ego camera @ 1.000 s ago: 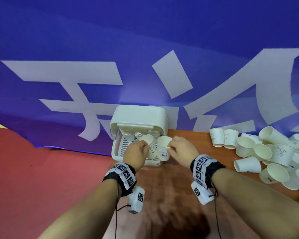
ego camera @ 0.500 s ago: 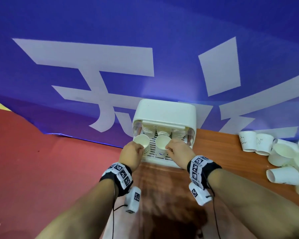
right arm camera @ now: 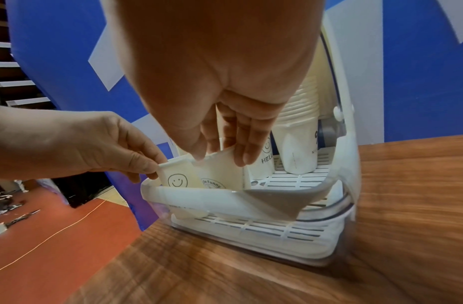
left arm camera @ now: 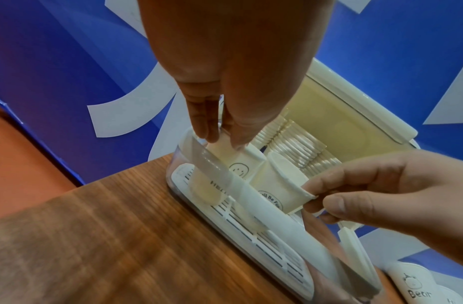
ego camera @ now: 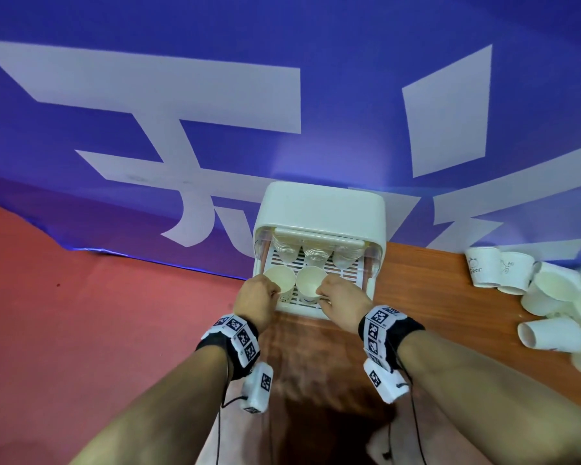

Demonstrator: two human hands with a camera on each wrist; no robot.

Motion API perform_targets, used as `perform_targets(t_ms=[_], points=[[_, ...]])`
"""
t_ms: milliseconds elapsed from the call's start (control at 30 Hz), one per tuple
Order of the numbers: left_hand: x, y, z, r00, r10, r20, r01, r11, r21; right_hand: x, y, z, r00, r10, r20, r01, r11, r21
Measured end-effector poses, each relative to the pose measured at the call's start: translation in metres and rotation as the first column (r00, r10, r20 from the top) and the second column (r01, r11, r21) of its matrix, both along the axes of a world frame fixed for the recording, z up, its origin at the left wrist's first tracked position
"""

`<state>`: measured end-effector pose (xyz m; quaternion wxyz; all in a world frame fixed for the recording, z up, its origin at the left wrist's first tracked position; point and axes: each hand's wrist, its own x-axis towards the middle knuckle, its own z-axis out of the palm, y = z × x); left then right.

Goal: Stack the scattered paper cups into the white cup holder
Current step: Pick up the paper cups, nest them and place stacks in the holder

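1. The step in hand is placing: each hand carries one cup into the open front of the holder [ego camera: 319, 209], which stands at the left end of the tabletop [ego camera: 433, 297].
2. The left hand [ego camera: 255, 297] pinches the rim of the left cup [ego camera: 280, 278], with the fingers [left arm camera: 199, 121] and thumb closed on its lip; the cup is upright, low over the left side of the holder's slatted tray.
3. The right hand [ego camera: 341, 297] pinches the rim of the right cup [ego camera: 310, 280] in the same way, just beside the first, over the tray's middle.
4. Three stacks [ego camera: 316, 255] already stand at the back of the tray, under the lid.
5. More loose cups [ego camera: 550, 297] lie well apart to the right on the tabletop, so the task looks only partly done.
6. The next move probably calls for seating each held cup onto a stack or on the tray, then letting go without crushing the thin rims.
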<state>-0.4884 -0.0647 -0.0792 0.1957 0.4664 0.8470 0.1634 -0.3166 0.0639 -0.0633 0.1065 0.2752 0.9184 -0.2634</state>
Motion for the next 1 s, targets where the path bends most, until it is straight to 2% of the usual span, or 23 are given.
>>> perform_targets(t_ms=[367,633,800,1000], points=[[0.009,-0.01,0.004,0.999,0.034,0.032,-0.031,0.997,-0.07,0.013,-0.008,0.002,1.0,-0.013,0.019,0.015,0.996,-0.093],[0.036,-0.009,0.039,0.997,-0.018,-0.077,0.017,1.0,-0.021,0.039,-0.008,0.029,0.992,-0.088,-0.086,0.079,0.992,-0.102],[0.085,0.027,0.06,0.989,-0.103,-0.104,0.112,0.99,0.087,0.093,0.01,0.057,0.969,-0.171,-0.176,0.163,0.985,-0.063],[0.188,0.092,0.065,0.954,-0.29,-0.081,0.299,0.945,0.13,0.211,0.048,0.066,0.924,-0.341,-0.172,0.342,0.939,-0.021]])
